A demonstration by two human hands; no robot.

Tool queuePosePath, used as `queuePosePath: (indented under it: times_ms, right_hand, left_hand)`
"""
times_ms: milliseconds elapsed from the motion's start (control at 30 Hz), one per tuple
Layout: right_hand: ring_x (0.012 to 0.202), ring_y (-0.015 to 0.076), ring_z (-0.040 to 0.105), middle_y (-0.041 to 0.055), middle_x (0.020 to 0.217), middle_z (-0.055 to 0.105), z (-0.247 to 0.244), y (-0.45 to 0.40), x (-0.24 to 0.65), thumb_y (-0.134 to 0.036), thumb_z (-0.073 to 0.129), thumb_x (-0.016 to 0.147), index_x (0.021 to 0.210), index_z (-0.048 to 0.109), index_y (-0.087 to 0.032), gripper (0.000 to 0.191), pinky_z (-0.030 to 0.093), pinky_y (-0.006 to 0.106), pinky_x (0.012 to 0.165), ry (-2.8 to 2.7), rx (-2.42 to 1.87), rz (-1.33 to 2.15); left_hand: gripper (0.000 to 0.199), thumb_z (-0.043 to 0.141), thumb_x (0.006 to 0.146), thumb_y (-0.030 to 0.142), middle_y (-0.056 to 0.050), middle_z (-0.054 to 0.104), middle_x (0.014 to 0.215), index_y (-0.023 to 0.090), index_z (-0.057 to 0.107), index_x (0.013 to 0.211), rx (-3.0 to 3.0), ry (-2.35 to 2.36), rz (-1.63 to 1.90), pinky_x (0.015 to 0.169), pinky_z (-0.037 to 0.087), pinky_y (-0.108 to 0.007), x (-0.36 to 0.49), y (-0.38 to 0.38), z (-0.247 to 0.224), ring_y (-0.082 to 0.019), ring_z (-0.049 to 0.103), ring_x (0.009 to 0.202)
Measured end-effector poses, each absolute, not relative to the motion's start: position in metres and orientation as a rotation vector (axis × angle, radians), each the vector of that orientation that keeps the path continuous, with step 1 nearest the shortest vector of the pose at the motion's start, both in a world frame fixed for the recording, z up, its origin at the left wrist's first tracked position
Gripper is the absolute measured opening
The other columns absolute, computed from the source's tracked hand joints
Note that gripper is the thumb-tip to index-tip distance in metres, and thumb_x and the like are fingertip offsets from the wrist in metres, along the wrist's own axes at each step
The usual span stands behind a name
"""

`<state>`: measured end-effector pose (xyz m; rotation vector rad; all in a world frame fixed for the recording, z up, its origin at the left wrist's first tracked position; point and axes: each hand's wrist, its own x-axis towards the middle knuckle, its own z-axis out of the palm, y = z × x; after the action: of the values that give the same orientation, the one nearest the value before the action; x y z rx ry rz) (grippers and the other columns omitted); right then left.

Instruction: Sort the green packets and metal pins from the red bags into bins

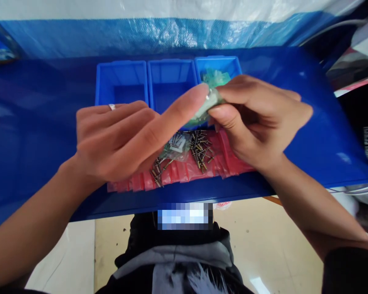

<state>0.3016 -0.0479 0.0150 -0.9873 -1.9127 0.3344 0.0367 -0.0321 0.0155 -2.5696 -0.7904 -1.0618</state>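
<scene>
The small bag (213, 101) in the fingers is clear with a greenish tint and whitish contents; the bags (214, 76) in the right-hand bin are mint green. The bins (122, 75) are bright blue, the table (313, 143) a deeper blue. Plastic packets (184, 173) show translucent red beneath silvery, partly brassy pins (200, 152). The backing sheet (171, 36) has white and blue bands, the floor (263, 253) is beige, the sleeve (349, 271) black.

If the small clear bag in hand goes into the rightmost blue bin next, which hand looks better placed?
Probably the right hand: its thumb and finger visibly pinch the small clear bag, close below the rightmost blue bin in view. The left hand's grip is hidden.
</scene>
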Motion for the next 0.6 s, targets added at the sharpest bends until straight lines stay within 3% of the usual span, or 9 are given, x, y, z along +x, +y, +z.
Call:
queuePosePath:
  times_ms: [67, 133, 200, 333, 400, 467, 533, 600]
  right_hand:
    - [0.084, 0.0263, 0.076, -0.0018, 0.093, 0.081, 0.023, -0.042, 0.298, -0.04, 0.071, 0.104, 0.112, 0.084, -0.045, 0.016, 0.063, 0.041, 0.08, -1.89, -1.016, 0.482]
    - [0.068, 0.0198, 0.068, -0.0023, 0.079, 0.076, 0.032, -0.031, 0.295, -0.042, 0.075, 0.102, 0.107, 0.085, -0.038, 0.011, 0.06, 0.035, 0.067, -1.892, -0.991, 0.683]
    - [0.056, 0.014, 0.057, -0.0038, 0.068, 0.068, 0.039, -0.018, 0.293, -0.039, 0.081, 0.099, 0.098, 0.085, -0.032, 0.008, 0.051, 0.029, 0.055, -1.879, -0.911, 0.92]
    - [0.043, 0.0075, 0.035, -0.0069, 0.054, 0.049, 0.045, -0.002, 0.292, -0.037, 0.091, 0.09, 0.066, 0.066, -0.022, 0.037, 0.033, 0.024, 0.041, -1.754, -0.76, 1.526]
    - [0.04, 0.006, 0.031, -0.008, 0.051, 0.045, 0.044, -0.003, 0.293, -0.041, 0.092, 0.089, 0.063, 0.061, -0.021, 0.045, 0.034, 0.023, 0.04, -1.752, -0.738, 1.709]
    - [0.042, 0.0057, 0.038, -0.0075, 0.055, 0.05, 0.04, -0.009, 0.293, -0.042, 0.087, 0.094, 0.073, 0.071, -0.021, 0.034, 0.039, 0.022, 0.044, -1.783, -0.737, 1.739]
    - [0.047, 0.0064, 0.047, -0.0064, 0.064, 0.059, 0.035, -0.017, 0.293, -0.042, 0.08, 0.101, 0.099, 0.082, -0.024, 0.018, 0.043, 0.021, 0.048, -1.78, -0.763, 1.706]
    - [0.051, 0.0078, 0.053, -0.0064, 0.068, 0.064, 0.028, -0.023, 0.294, -0.042, 0.077, 0.104, 0.125, 0.08, -0.026, 0.027, 0.045, 0.021, 0.049, -1.757, -0.789, 1.616]
  left_hand:
    - [0.039, 0.053, 0.107, 0.019, 0.008, 0.06, 0.064, 0.033, 0.073, 0.138, -2.599, -0.884, -0.912, 0.055, 0.043, -0.018, 0.031, -0.024, 0.015, -0.007, 0.067, 0.057]
    - [0.035, 0.049, 0.11, 0.02, 0.008, 0.055, 0.062, 0.03, 0.077, 0.128, -2.624, -0.947, -0.862, 0.058, 0.044, -0.016, 0.028, -0.017, 0.016, -0.006, 0.067, 0.057]
    - [0.035, 0.055, 0.108, 0.018, 0.009, 0.052, 0.06, 0.033, 0.076, 0.13, -2.613, -0.842, -0.952, 0.06, 0.045, -0.016, 0.026, -0.014, 0.018, -0.005, 0.066, 0.055]
    - [0.05, 0.069, 0.101, 0.016, 0.01, 0.057, 0.064, 0.035, 0.068, 0.146, -2.43, -0.62, -1.071, 0.053, 0.041, -0.017, 0.023, -0.015, 0.023, -0.004, 0.06, 0.052]
    - [0.037, 0.069, 0.104, 0.025, 0.009, 0.064, 0.069, 0.034, 0.072, 0.14, -2.391, -0.601, -1.069, 0.052, 0.043, -0.018, 0.022, -0.016, 0.027, -0.005, 0.063, 0.055]
    - [0.02, 0.068, 0.108, 0.036, 0.009, 0.069, 0.073, 0.034, 0.079, 0.123, -2.409, -0.539, -1.101, 0.051, 0.044, -0.019, 0.022, -0.016, 0.029, -0.006, 0.067, 0.056]
    - [0.015, 0.07, 0.106, 0.037, 0.009, 0.072, 0.073, 0.03, 0.082, 0.103, -2.441, -0.494, -1.143, 0.048, 0.042, -0.019, 0.024, -0.016, 0.031, -0.007, 0.07, 0.056]
    - [0.018, 0.074, 0.103, 0.03, 0.008, 0.073, 0.07, 0.025, 0.08, 0.086, -2.462, -0.483, -1.21, 0.046, 0.042, -0.018, 0.028, -0.018, 0.032, -0.008, 0.07, 0.055]
